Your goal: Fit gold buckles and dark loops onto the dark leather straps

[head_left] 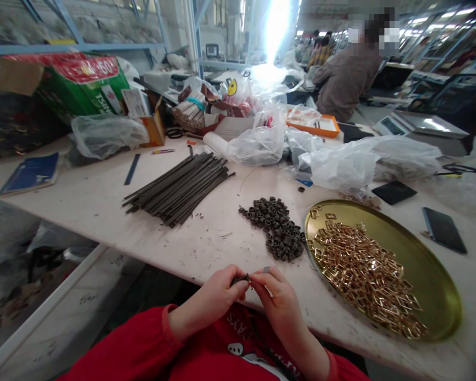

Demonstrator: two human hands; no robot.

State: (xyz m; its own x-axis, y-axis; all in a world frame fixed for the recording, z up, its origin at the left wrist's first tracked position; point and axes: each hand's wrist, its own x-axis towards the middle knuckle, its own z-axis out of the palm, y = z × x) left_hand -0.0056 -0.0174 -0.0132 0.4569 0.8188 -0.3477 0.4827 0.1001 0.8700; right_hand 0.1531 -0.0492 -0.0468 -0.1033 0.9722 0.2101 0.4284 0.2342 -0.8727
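Observation:
My left hand [220, 293] and my right hand [276, 296] meet at the table's front edge, fingers pinched together. Between them is a small dark piece [241, 279], gripped by my left thumb and forefinger; my right fingertips touch its end, where a tiny metallic bit shows. Just beyond lies a pile of small dark loops [280, 227]. To its right, a round gold tray [432, 275] holds many gold rectangular rings [365, 270]. A stack of long dark strips [178, 188] lies to the left of the loops.
A blue booklet [30, 172] lies at the far left, near a green box [83, 84]. Clear plastic bags [337, 164] crowd the back. A phone [444, 228] and a black flat item [394, 192] lie right. A person [347, 79] is behind the table.

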